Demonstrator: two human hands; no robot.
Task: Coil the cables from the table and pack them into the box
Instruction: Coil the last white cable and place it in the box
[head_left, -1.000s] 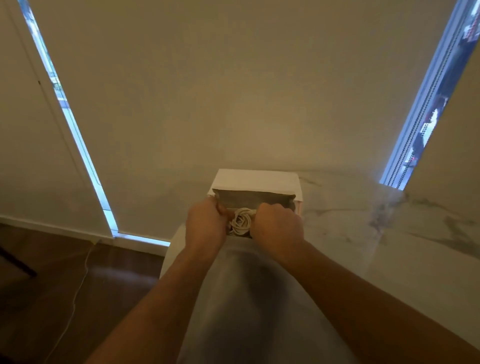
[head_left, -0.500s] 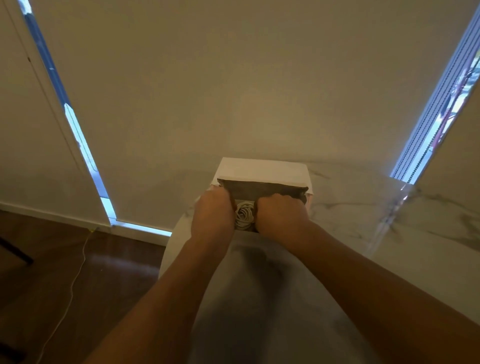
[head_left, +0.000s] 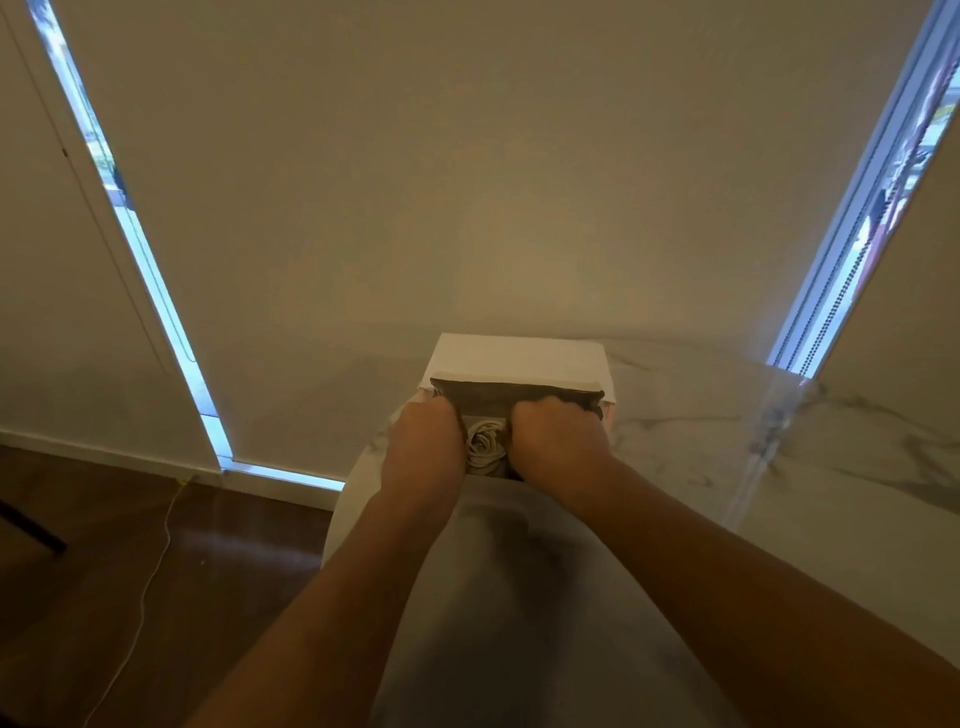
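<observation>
A box with a raised white lid and a dark inside stands at the far edge of the marble table. A coiled white cable lies in the box, at its near side. My left hand and my right hand sit tight against the coil on either side. Both have their fingers curled down into the box and grip the coil. The fingertips are hidden inside the box. Whatever else lies in the box is covered by my hands.
The table's rounded left edge drops to a dark wood floor, where a thin white cord trails. A wall with blinds rises right behind the box. A dark piece of furniture shows at the far left.
My hands have pushed forward and down into the box with the coil. The view has tilted, and the box now sits slightly higher in frame.
</observation>
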